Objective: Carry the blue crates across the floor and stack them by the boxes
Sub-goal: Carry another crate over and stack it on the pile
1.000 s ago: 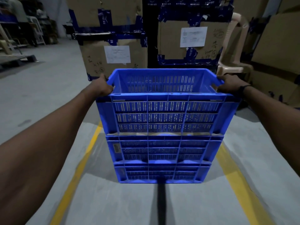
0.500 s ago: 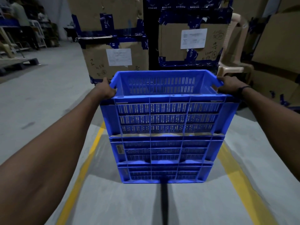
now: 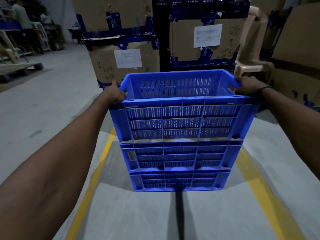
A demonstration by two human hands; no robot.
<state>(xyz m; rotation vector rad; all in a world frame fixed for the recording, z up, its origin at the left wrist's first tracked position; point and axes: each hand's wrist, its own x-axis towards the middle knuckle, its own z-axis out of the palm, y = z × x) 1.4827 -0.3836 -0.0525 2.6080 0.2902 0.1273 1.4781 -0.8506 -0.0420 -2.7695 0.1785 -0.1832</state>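
Head camera, looking down two outstretched bare arms: a person grips the top blue crate (image 3: pixel 183 122) of a three-high stack standing on the grey concrete floor (image 3: pixel 43 104). Left hand (image 3: pixel 115 94) is curled over the top crate's left rim, fingers wrapped around its edge; right hand (image 3: pixel 246 85), a dark band (image 3: pixel 264 89) at the wrist, clasps the right rim the same way. Below the top crate sit the middle crate (image 3: pixel 180 156) and the bottom crate (image 3: pixel 178 181), each nested under the one above, the bottom one resting on the floor. Two yellow floor lines (image 3: pixel 97 170) run either side of the stack, and a dark seam (image 3: pixel 179 213) leads from its base toward the camera. Just behind the stack stand taped cardboard boxes (image 3: pixel 124 61), each bearing a white paper label (image 3: pixel 129 58). A beige plastic chair (image 3: pixel 252 49) stands behind the stack to the right, beside more cartons. Far behind the stack to the left, a wooden pallet (image 3: pixel 19 70) lies on the floor, with blurred figures beyond it.
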